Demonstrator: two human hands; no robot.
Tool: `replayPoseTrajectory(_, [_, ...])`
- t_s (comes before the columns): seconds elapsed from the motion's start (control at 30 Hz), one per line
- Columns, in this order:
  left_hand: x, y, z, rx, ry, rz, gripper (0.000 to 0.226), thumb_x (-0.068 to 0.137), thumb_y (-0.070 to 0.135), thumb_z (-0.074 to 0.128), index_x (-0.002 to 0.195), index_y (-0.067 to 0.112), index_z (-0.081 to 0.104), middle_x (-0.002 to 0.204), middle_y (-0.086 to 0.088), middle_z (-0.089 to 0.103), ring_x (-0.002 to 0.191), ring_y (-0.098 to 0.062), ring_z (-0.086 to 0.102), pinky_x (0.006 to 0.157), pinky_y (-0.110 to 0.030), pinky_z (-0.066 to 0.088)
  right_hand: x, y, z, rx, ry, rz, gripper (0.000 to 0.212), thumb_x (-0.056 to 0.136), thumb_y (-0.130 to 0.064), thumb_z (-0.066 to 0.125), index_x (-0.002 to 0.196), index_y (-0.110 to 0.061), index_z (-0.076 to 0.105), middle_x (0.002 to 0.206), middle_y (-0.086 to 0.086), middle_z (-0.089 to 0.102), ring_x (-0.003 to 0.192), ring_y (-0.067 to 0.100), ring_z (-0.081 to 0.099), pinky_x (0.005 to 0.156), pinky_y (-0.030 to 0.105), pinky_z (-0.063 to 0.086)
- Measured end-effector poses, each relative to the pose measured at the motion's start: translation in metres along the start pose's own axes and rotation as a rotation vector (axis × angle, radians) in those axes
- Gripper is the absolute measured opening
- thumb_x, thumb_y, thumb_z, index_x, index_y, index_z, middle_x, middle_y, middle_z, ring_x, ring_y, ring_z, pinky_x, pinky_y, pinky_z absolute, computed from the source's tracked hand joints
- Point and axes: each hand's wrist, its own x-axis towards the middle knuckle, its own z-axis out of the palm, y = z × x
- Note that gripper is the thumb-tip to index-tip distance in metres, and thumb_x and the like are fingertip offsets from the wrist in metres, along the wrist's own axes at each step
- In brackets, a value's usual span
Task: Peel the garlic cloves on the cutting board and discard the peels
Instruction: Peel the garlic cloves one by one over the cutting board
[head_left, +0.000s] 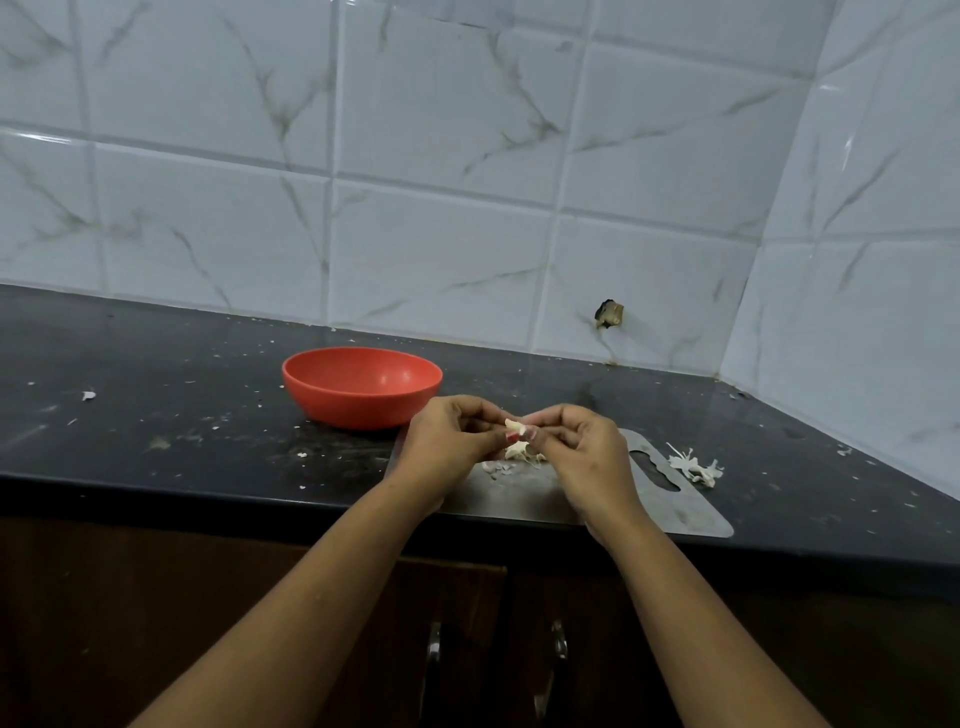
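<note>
**Garlic clove held up between both hands, over the board**

So both hands are meeting in the middle here. The left hand (447, 441) and the right hand (587, 452) each have their fingers (470, 409) curled in tight, pinching the same garlic clove (514, 427) between the fingertips. The clove is held in the air just above the cutting board (685, 514), not resting on it. I can't tell how much skin is left on it, it's too small.

The board is a grey one with a handle slot. It lies at the front edge of the counter (156, 415), with its near side right at that edge. Directly under the hands there's a small heap of peels (522, 457) and some bits on the board. Another clump of papery skins (696, 467) lies on the counter just past the board's right end.

A red bowl (363, 387) stands just behind the board's left end, toward the back edge. Can't see anything inside it from this angle. The dark counter is speckled with white flecks all over.
</note>
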Motion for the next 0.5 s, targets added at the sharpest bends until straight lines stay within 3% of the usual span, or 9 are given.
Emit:
replayPoseTrajectory(0.23, [-0.0033, 0.0036, 0.0011, 0.001, -0.004, 0.031, 0.013, 0.082, -0.001, 0.069, 0.081, 0.011, 0.073, 0.071, -0.001, 0.071, 0.069, -0.01, 0.07, 0.065, -0.022, 0.056, -0.0015, 0.0046, 0.0066, -0.299, -0.032, -0.101, 0.01, 0.093, -0.014, 0.062, 0.095, -0.014, 0.072, 0.081, -0.004, 0.072, 0.076, 0.007, 0.068, 0.067, 0.02, 0.055])
replayPoseTrajectory(0.5, [-0.0026, 0.0034, 0.0007, 0.048, 0.027, 0.023, 0.012, 0.079, -0.001, 0.073, 0.081, 0.01, 0.074, 0.071, -0.004, 0.071, 0.066, -0.01, 0.068, 0.065, -0.02, 0.056, -0.0024, 0.0031, 0.0079, -0.393, -0.04, -0.137, 0.013, 0.094, -0.015, 0.061, 0.097, -0.013, 0.073, 0.081, -0.001, 0.072, 0.073, 0.008, 0.067, 0.067, 0.027, 0.057])
